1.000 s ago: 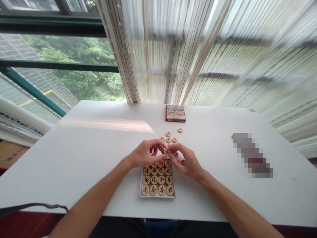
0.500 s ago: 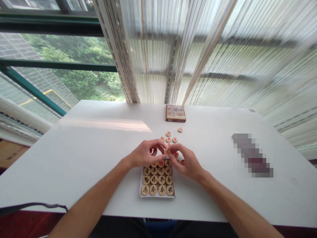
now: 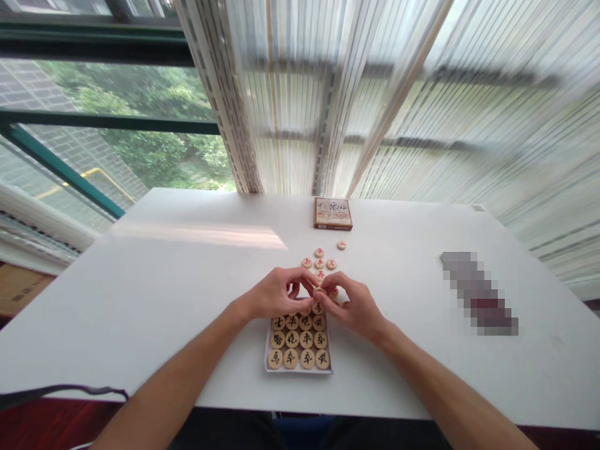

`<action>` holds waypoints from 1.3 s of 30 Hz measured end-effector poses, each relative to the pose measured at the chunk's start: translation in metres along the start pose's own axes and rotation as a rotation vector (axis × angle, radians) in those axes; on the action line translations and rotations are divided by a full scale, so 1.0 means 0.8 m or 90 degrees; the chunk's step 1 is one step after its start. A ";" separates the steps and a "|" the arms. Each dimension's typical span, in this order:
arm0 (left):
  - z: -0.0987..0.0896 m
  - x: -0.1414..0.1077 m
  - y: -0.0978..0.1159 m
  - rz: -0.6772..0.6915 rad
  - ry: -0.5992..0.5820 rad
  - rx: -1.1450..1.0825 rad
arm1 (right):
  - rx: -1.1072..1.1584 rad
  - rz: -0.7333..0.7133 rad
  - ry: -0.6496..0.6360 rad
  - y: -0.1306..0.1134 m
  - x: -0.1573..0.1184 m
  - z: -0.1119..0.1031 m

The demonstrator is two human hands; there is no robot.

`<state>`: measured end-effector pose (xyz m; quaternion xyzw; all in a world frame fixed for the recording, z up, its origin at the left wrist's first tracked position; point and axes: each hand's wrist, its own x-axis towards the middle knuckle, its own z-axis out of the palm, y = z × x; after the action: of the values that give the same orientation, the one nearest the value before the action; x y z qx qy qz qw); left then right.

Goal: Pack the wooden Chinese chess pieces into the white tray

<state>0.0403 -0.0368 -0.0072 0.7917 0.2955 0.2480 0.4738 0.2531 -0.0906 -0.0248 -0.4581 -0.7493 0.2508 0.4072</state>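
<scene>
A round wooden Chinese chess piece (image 3: 319,291) is pinched between the fingertips of both hands, just above the far edge of the tray. My left hand (image 3: 276,291) reaches it from the left, thumb and index finger closed on its side. From the right, my right hand (image 3: 354,306) grips the same piece with thumb and fingers. Below them lies an open white box tray (image 3: 299,373) with rows of wooden pieces, most marked in black, such as this near-corner piece (image 3: 275,359). My left fingers hide part of the farthest row.
Beyond my hands several red-marked pieces lie loose on the white table (image 3: 164,312), one piece (image 3: 342,244) set apart. The printed chess box lid (image 3: 332,214) lies farther back. A pixelated object (image 3: 480,294) is at the right, and a dark strap (image 3: 65,389) at the near left.
The held piece has tilted and shifted slightly nearer between my fingertips, and less of its marked face shows. My left fingers now cover more of the tray's far row.
</scene>
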 end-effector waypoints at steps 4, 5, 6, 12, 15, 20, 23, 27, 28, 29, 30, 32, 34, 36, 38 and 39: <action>-0.009 -0.002 0.002 0.017 -0.007 0.067 | -0.005 -0.026 0.020 -0.001 0.000 -0.004; -0.011 -0.002 0.003 0.019 -0.008 0.084 | -0.007 -0.033 0.026 -0.001 0.000 -0.005; -0.013 -0.002 0.003 0.018 -0.012 0.098 | -0.009 -0.040 0.031 -0.001 0.000 -0.007; -0.014 -0.003 -0.001 -0.022 -0.062 0.136 | -0.031 -0.074 -0.004 -0.003 0.001 -0.012; -0.014 -0.002 -0.002 -0.038 -0.084 0.132 | -0.064 -0.089 -0.033 -0.006 0.001 -0.014; -0.016 -0.001 -0.002 -0.043 -0.100 0.124 | -0.108 -0.119 -0.080 -0.008 0.001 -0.016; -0.017 -0.001 -0.003 -0.037 -0.107 0.116 | -0.131 -0.137 -0.103 -0.007 -0.001 -0.014; -0.018 -0.001 -0.004 -0.034 -0.111 0.115 | -0.147 -0.151 -0.128 -0.006 -0.001 -0.011; -0.018 -0.001 -0.004 -0.033 -0.110 0.116 | -0.151 -0.150 -0.133 -0.006 -0.001 -0.010; -0.018 -0.001 -0.004 -0.033 -0.108 0.116 | -0.157 -0.147 -0.137 -0.006 -0.001 -0.009; -0.018 -0.001 -0.004 -0.032 -0.108 0.115 | -0.164 -0.145 -0.140 -0.006 0.000 -0.009; -0.017 -0.001 -0.003 -0.030 -0.107 0.113 | -0.175 -0.143 -0.148 -0.007 0.000 -0.008; -0.017 -0.001 -0.003 -0.034 -0.103 0.115 | -0.181 -0.146 -0.150 -0.008 0.001 -0.007; -0.017 -0.002 -0.003 -0.040 -0.101 0.117 | -0.186 -0.147 -0.146 -0.009 0.001 -0.007; -0.016 -0.002 -0.003 -0.041 -0.102 0.120 | -0.192 -0.145 -0.139 -0.009 0.001 -0.007; -0.016 -0.002 -0.003 -0.041 -0.103 0.122 | -0.195 -0.146 -0.136 -0.008 0.001 -0.007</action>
<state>0.0299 -0.0290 -0.0042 0.8406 0.3041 0.1387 0.4261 0.2543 -0.0925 -0.0166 -0.3971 -0.8648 0.1330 0.2770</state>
